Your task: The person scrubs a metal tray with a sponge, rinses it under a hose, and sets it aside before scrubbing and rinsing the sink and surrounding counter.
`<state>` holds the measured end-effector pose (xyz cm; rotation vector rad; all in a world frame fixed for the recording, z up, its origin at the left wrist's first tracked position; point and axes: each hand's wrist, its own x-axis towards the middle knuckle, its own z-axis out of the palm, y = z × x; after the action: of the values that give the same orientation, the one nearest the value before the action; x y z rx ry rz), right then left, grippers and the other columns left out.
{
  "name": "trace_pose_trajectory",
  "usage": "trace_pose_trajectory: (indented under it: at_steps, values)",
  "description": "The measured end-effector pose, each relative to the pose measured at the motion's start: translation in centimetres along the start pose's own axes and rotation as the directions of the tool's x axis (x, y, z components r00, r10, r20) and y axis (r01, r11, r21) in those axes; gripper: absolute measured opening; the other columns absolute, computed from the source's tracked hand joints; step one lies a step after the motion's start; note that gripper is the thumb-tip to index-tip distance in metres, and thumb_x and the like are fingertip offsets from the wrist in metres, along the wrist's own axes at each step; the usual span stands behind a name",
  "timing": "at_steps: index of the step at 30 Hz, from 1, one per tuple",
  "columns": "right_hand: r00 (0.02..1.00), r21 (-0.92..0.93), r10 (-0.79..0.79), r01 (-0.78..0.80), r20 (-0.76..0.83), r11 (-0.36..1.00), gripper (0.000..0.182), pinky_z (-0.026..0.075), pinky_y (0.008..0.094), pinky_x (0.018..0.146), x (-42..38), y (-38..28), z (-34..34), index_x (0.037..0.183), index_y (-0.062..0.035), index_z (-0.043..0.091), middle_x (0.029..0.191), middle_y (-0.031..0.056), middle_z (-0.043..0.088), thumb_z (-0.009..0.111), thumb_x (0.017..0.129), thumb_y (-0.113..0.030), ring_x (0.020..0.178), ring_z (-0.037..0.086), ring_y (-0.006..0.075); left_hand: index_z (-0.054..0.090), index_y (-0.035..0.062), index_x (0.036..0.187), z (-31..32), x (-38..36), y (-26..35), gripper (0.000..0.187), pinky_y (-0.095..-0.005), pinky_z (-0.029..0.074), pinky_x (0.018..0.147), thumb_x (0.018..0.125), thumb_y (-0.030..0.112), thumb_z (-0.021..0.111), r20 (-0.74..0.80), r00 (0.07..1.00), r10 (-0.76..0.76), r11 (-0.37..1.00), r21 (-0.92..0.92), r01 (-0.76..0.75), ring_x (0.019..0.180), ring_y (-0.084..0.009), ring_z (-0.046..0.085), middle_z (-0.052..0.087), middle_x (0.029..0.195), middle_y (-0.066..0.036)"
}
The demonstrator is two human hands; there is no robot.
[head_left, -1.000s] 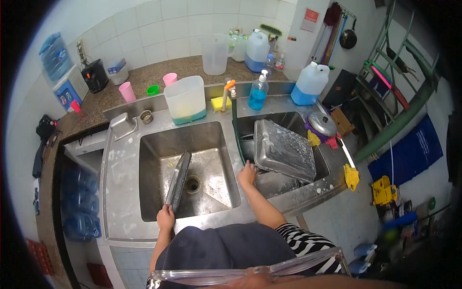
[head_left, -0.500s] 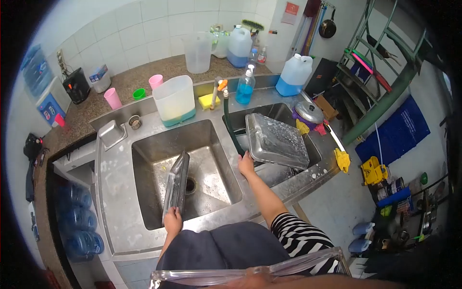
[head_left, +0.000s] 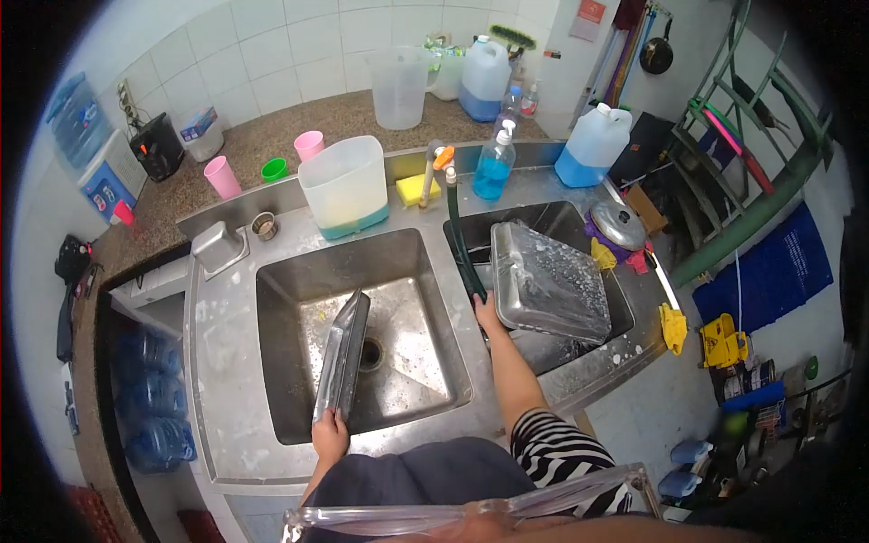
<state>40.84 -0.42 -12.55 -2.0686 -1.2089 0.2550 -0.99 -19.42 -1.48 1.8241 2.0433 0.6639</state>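
Note:
In the left basin (head_left: 418,362), my left hand (head_left: 330,438) grips the near end of a long metal tray (head_left: 342,357), which stands on its edge beside the drain. My right hand (head_left: 487,313) is closed around the lower part of a dark green hose (head_left: 463,244) at the right basin. The hose hangs from a tap with an orange handle (head_left: 444,158). Close to my right hand, a large metal pan (head_left: 554,282) with white suds on it lies tilted over the right basin. The hose's lower end is hidden by my hand.
Behind the basins stand a clear container of blue-green liquid (head_left: 344,188), a yellow sponge (head_left: 417,190), a blue soap bottle (head_left: 493,167) and a blue jug (head_left: 593,145). A lidded pot (head_left: 617,224) and yellow cloth (head_left: 673,328) are at the right. A small metal container (head_left: 218,249) sits left.
The whole view has shifted, so the sinks appear slightly lower and further right. Both hands keep their holds on the tray and the hose.

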Motion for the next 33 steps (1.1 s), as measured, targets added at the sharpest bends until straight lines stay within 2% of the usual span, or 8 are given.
trace_pose_trajectory:
  at_steps: [4,9,19,23,25,28,31,33]
  values:
    - [0.985,-0.066,-0.097,0.089,-0.141,0.994,0.034,0.042,0.0458,0.079,-5.7,-5.1,-5.8,0.098,0.003,0.055,0.086,0.0226,0.059,0.054,0.083,-0.027,0.084,0.055,0.0394,0.057,0.0043,0.08,0.4,0.2,-0.3,0.019,-0.0478,0.043,0.054,0.083,0.022,0.051,-0.012,0.999,0.042,0.999,0.012,-0.042,0.061,-0.0394,0.056,0.058,0.065,-0.02]
    - [0.914,-0.203,-0.121,0.213,0.388,0.956,0.03,0.04,0.0458,0.083,-8.5,-13.2,-9.0,0.102,0.0026,0.054,0.093,0.0215,0.058,0.051,0.078,-0.015,0.093,0.052,0.0383,0.057,0.0047,0.08,0.0,0.1,0.0,0.02,-0.0477,0.044,0.055,0.084,0.023,0.051,0.014,0.997,0.07,0.997,0.03,-0.071,0.061,-0.0384,0.057,0.059,0.066,-0.019]
    - [0.863,0.06,0.059,-0.103,0.501,0.993,0.058,0.044,0.0382,0.085,-6.5,-15.0,5.1,0.119,0.0095,0.04,0.106,0.0283,0.054,0.055,0.068,-0.014,0.097,0.055,0.0381,0.059,0.0063,0.08,-0.6,-0.5,0.9,0.022,-0.0465,0.045,0.056,0.082,0.027,0.054,0.073,0.99,0.121,0.988,0.086,-0.127,0.062,-0.037,0.058,0.059,0.065,-0.018]
    - [0.553,-0.107,-0.204,0.477,0.808,0.872,0.034,0.047,0.0413,0.073,-1.6,-16.2,1.3,0.095,0.0045,0.058,0.095,0.0255,0.058,0.055,0.07,-0.018,0.081,0.059,0.0371,0.058,0.0056,0.076,-0.6,-0.3,0.5,0.021,-0.0469,0.045,0.055,0.081,0.026,0.054,0.038,0.99,0.138,0.987,0.078,-0.14,0.059,-0.0374,0.057,0.059,0.064,-0.018]
    - [0.88,0.058,-0.331,0.332,0.34,0.942,0.022,0.046,0.0441,0.067,1.5,-19.9,-3.1,0.077,0.002,0.06,0.082,0.0233,0.059,0.054,0.074,-0.019,0.073,0.058,0.0366,0.058,0.0052,0.076,-0.7,-0.3,0.7,0.021,-0.047,0.045,0.055,0.081,0.026,0.054,0.042,0.99,0.134,0.989,0.053,-0.136,0.059,-0.0373,0.057,0.059,0.063,-0.018]
    - [0.791,-0.078,-0.541,0.543,-0.286,0.836,0.042,0.037,0.0434,0.085,7.6,-26.9,-10.8,0.106,0.0011,0.05,0.102,0.0217,0.049,0.057,0.077,-0.028,0.098,0.045,0.0374,0.058,0.0057,0.076,-0.2,-0.3,0.4,0.021,-0.0465,0.046,0.056,0.081,0.026,0.055,0.008,0.992,0.13,0.988,0.084,-0.13,0.059,-0.0366,0.058,0.059,0.063,-0.018]
    - [0.8,-0.183,-0.487,0.452,-0.35,0.873,0.064,0.036,0.043,0.09,13.8,-30.6,-11.2,0.114,0.0107,0.04,0.11,0.0289,0.047,0.06,0.076,-0.038,0.104,0.045,0.0396,0.057,0.0061,0.075,-0.2,-0.3,0.6,0.019,-0.046,0.045,0.054,0.08,0.024,0.056,0.019,0.993,0.116,0.989,0.087,-0.117,0.059,-0.0359,0.058,0.059,0.063,-0.017]
    - [0.978,-0.079,-0.206,0.209,0.039,0.975,0.07,0.04,0.042,0.089,16.0,-32.1,-11.0,0.12,0.0161,0.031,0.111,0.0324,0.048,0.058,0.076,-0.031,0.103,0.049,0.041,0.057,0.006,0.075,0.0,-0.2,0.5,0.019,-0.0459,0.045,0.054,0.08,0.024,0.056,0.006,0.993,0.12,0.99,0.074,-0.12,0.058,-0.036,0.057,0.059,0.063,-0.016]
